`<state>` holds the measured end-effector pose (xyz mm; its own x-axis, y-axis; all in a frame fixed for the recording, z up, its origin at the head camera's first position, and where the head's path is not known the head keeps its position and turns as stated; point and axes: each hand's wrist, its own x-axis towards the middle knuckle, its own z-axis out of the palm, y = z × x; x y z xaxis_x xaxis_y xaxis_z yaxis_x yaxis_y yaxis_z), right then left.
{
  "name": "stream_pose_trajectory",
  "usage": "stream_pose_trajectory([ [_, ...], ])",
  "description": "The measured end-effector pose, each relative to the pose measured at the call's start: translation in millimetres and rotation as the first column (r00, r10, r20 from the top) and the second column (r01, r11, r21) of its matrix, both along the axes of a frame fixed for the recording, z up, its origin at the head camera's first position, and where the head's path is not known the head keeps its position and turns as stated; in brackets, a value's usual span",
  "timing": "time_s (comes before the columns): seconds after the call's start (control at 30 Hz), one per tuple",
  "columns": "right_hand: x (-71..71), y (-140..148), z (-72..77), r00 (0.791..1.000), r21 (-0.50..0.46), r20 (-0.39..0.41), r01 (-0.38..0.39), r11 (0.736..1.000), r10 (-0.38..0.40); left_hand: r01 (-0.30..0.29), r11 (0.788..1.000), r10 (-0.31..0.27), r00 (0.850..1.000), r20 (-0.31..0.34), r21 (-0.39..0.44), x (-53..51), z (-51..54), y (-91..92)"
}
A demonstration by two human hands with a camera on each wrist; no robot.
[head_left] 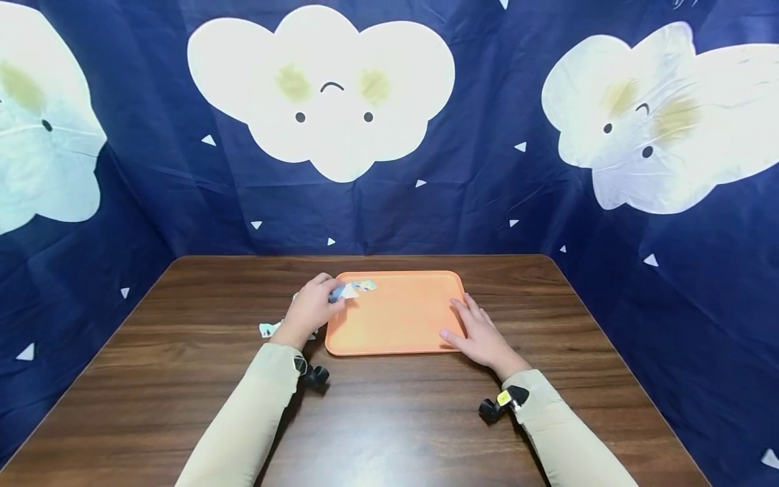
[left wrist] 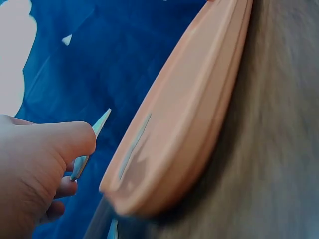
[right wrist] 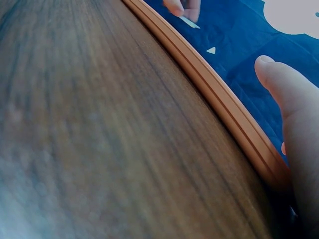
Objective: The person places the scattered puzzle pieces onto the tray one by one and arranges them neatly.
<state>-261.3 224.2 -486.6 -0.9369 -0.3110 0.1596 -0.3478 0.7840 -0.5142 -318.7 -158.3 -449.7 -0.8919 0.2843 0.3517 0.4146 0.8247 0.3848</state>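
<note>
My left hand (head_left: 310, 308) is over the left edge of an orange tray (head_left: 402, 318). Between thumb and fingers it pinches a thin flat printed piece (head_left: 349, 291), blue and white, tilted above the tray floor in the left wrist view. Another flat printed piece (head_left: 365, 285) lies in the tray near its far left corner. Left of the tray, more printed pieces (head_left: 268, 329) lie on the table, partly hidden by my left hand and wrist. My right hand (head_left: 481, 335) rests at the tray's right rim with fingers extended and thumb apart.
The brown wooden table (head_left: 389, 419) carries the tray toward its far side. A dark blue curtain (head_left: 389, 216) with white clouds and small triangles hangs behind and on both sides. Small black devices (head_left: 316, 375) are strapped to both wrists.
</note>
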Motion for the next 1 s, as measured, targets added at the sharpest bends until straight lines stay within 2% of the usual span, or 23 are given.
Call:
stream_pose_trajectory([
  [0.13, -0.3, -3.0, -0.3, 1.000, 0.002, -0.013, -0.006, 1.000, 0.006, 0.032, 0.999, -0.032, 0.999, -0.020, -0.017, -7.7, 2.1, 11.4],
  [0.37, -1.9, -4.7, 1.1, 1.000, -0.007, -0.022, -0.008, 1.000, 0.008, 0.058, 0.998, -0.057, 0.998, 0.020, -0.033, -18.2, 6.3, 28.7],
  [0.47, -1.6, -4.5, 1.7, 1.000, -0.009, -0.013, -0.011, 1.000, 0.010, 0.060, 0.997, -0.059, 0.998, 0.023, -0.048, -23.6, 5.5, 35.5],
  [0.7, -0.1, -2.8, 1.6, 1.000, -0.005, -0.001, 0.000, 1.000, 0.000, 0.058, 0.993, -0.060, 0.998, -0.025, -0.098, -37.1, 3.1, 50.2],
  [0.83, 0.0, -1.5, 1.2, 1.000, -0.009, 0.000, 0.005, 1.000, -0.005, 0.056, 0.994, -0.061, 0.997, -0.045, -0.097, -44.4, 1.2, 56.6],
  [1.0, -0.4, -0.3, -0.1, 1.000, -0.002, 0.000, 0.016, 1.000, -0.016, 0.059, 0.994, -0.062, 0.997, -0.035, -0.087, -51.3, -0.8, 64.7],
])
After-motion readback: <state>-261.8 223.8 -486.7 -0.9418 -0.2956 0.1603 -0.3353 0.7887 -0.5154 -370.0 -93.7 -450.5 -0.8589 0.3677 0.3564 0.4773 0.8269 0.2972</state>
